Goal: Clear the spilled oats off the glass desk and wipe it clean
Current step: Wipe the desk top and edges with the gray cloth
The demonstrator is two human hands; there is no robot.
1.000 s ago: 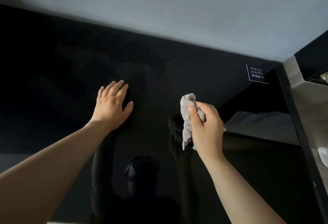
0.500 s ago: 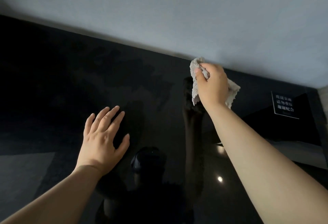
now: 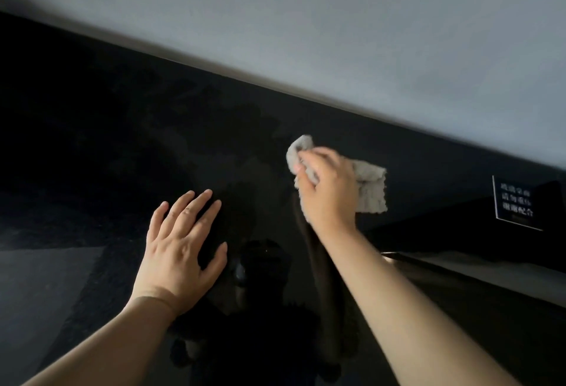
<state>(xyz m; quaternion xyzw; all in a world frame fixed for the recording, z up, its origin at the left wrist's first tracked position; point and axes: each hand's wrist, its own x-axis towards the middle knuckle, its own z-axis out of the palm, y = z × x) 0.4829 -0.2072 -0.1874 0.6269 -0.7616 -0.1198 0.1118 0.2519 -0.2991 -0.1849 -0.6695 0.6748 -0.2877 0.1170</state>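
Observation:
The black glass desk [image 3: 107,156] fills the lower part of the view and mirrors my arms. My right hand [image 3: 329,192] grips a grey cloth [image 3: 370,189] and holds it down on the glass near the far edge; part of the cloth sticks out above my thumb and to the right of my knuckles. My left hand [image 3: 180,248] rests flat on the glass with its fingers straight and spread, to the left of the cloth. No oats show on the dark surface. Faint smears lie on the glass left of the cloth.
A pale grey wall [image 3: 337,33] runs along the desk's far edge. A small label with white characters [image 3: 517,203] sits on the glass at the right. A dark raised ledge [image 3: 459,263] crosses the right side below it.
My right hand has brought the cloth from mid-air to the glass near the far edge. My left hand has stayed flat on the glass. The view has shifted right and tilted.

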